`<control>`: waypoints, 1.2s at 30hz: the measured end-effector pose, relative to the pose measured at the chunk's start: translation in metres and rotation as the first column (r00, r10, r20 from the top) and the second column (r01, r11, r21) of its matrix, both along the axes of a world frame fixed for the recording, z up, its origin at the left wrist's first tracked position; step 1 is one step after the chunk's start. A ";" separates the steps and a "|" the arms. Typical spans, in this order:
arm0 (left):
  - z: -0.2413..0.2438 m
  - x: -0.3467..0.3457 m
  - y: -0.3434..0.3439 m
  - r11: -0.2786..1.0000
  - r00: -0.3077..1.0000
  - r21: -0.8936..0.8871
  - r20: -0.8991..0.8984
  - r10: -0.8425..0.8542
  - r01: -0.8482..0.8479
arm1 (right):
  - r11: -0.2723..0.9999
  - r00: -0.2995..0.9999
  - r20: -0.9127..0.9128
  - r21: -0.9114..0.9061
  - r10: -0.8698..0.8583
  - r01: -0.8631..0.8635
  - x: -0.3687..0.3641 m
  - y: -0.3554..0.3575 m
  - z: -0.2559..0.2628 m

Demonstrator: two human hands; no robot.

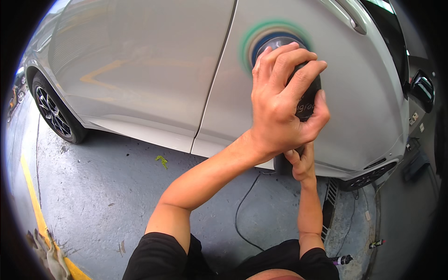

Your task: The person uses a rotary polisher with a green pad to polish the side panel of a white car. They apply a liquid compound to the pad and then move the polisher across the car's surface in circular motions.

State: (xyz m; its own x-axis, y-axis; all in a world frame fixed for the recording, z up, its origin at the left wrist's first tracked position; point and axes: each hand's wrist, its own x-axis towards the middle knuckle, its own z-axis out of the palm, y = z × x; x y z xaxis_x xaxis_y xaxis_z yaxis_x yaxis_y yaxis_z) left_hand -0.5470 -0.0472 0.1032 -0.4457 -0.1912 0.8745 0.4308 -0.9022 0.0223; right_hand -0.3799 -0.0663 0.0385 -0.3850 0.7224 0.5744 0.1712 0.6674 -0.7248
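A black rotary-type car polisher [308, 91] is pressed with its pad against the silver front door [360, 105] of a car. The green foam pad [244, 45] looks blurred, as if spinning, around a blue backing plate [278, 35]. My left hand [278, 99] spreads over the top of the polisher's head and body, fingers curled over it. Lower down, my right hand [303, 166] is wrapped around the rear handle [282, 166]; part of that grip is hidden behind my left wrist. The rear door [147, 63] lies to the left, beyond the door gap.
A dark power cord [241, 203] trails over the grey floor [122, 182]. A drain grate [330, 196] runs at right, with bottles [342, 260] nearby. The side mirror [422, 91] juts out. What looks like a dog [56, 260] lies by a yellow line [29, 182].
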 end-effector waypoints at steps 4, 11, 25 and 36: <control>0.002 -0.013 0.000 1.000 1.000 0.009 0.016 0.005 -0.005 | 1.000 1.000 0.011 0.020 -0.018 0.017 -0.017 -0.003 0.006; 0.013 -0.028 0.001 1.000 0.999 0.029 0.044 0.002 -0.003 | 0.999 0.998 0.045 0.012 -0.046 0.046 -0.027 -0.004 0.015; 0.024 -0.028 0.005 0.998 0.997 0.060 0.079 0.018 -0.022 | 0.997 0.999 -0.024 0.061 -0.040 0.042 -0.041 -0.008 0.023; 0.020 -0.029 0.003 0.998 0.996 0.047 0.075 0.043 -0.047 | 0.997 0.999 0.014 0.059 -0.042 0.041 -0.036 -0.003 0.021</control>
